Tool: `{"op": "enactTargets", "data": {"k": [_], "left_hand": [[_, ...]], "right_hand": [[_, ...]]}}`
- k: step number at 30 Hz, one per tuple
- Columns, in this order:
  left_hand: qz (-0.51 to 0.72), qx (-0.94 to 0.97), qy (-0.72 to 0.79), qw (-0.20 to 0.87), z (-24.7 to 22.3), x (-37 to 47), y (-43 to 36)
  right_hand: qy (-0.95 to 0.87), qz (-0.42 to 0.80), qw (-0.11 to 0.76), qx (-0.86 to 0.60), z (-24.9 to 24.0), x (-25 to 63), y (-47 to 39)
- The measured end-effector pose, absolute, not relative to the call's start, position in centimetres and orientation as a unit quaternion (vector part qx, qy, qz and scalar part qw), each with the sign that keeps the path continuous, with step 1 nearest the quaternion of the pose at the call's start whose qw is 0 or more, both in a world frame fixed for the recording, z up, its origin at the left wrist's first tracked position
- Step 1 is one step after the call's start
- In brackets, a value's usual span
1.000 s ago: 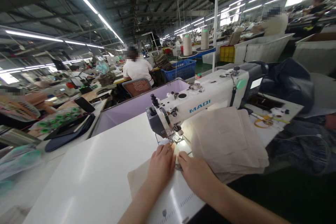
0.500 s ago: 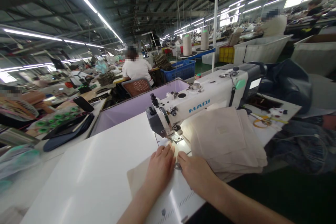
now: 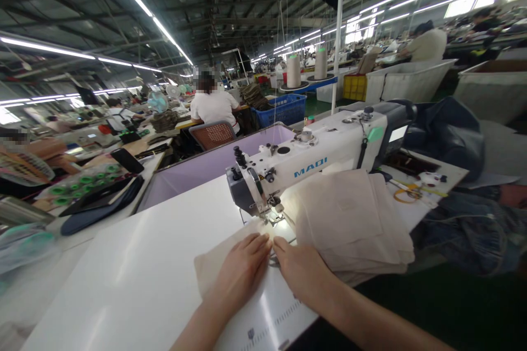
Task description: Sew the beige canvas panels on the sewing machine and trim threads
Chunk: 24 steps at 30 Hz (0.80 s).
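Head view: the left hand [image 3: 244, 264] lay on beige fabric [image 3: 212, 264], seven o'clock from the MAQI sewing machine [image 3: 307, 145]; right hand [image 3: 300, 270], six o'clock. I couldn't tell either grip's closure.

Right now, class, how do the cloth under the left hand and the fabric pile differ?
The cloth looks thin and flat, while the fabric pile is several layers thick. The left hand covers part of the cloth; the fabric pile is mostly in plain view. Both are beige.

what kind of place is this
Most likely a garment factory floor: a white MAQI sewing machine, tall beige thread cones and a stack of flat beige cloth pieces point to it.
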<state>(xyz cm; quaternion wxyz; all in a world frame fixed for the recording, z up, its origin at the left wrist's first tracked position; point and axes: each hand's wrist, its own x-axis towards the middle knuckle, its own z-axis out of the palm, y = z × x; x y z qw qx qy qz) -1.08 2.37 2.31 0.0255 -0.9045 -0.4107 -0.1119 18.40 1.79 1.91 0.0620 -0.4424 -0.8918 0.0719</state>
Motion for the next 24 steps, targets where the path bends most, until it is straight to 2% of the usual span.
{"op": "enactTargets", "data": {"k": [13,24], "left_hand": [[-0.140,-0.896,-0.419,0.032,2.5,-2.3,6.5],[-0.127,-0.888,-0.437,0.070,1.5,-2.6,6.4]], "right_hand": [[-0.887,0.048,0.077,-0.452,1.4,17.4,3.3],[-0.877,0.029,0.099,-0.470,-0.8,17.3,1.6]]}}
